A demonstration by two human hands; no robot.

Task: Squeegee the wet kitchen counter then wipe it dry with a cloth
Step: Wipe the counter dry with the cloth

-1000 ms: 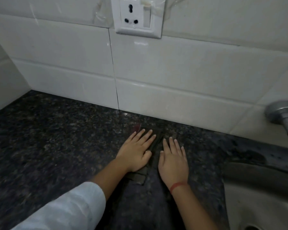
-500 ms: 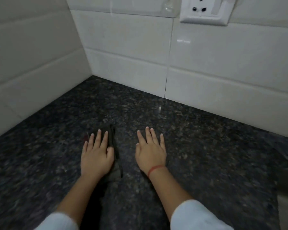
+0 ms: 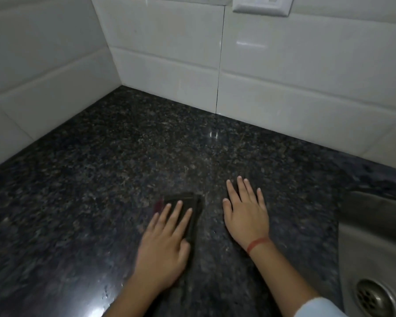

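A dark speckled granite counter (image 3: 124, 168) fills the view and meets white tiled walls in a corner at the back left. My left hand (image 3: 165, 245) lies flat, fingers stretched, pressing on a dark folded cloth (image 3: 185, 200) whose far end shows beyond the fingertips. A small reddish patch shows at the cloth's left edge. My right hand (image 3: 247, 216) rests palm down on the bare counter just right of the cloth, fingers spread and holding nothing, with a red thread around the wrist. No squeegee is in view.
A steel sink (image 3: 373, 236) with its drain (image 3: 373, 298) is set into the counter at the right edge. A white wall socket (image 3: 261, 5) sits at the top. Light glints off the counter near the front left.
Both hands and the cloth slid left from beside the sink toward the corner, then back right and nearer. The sink has come back into view at the right.
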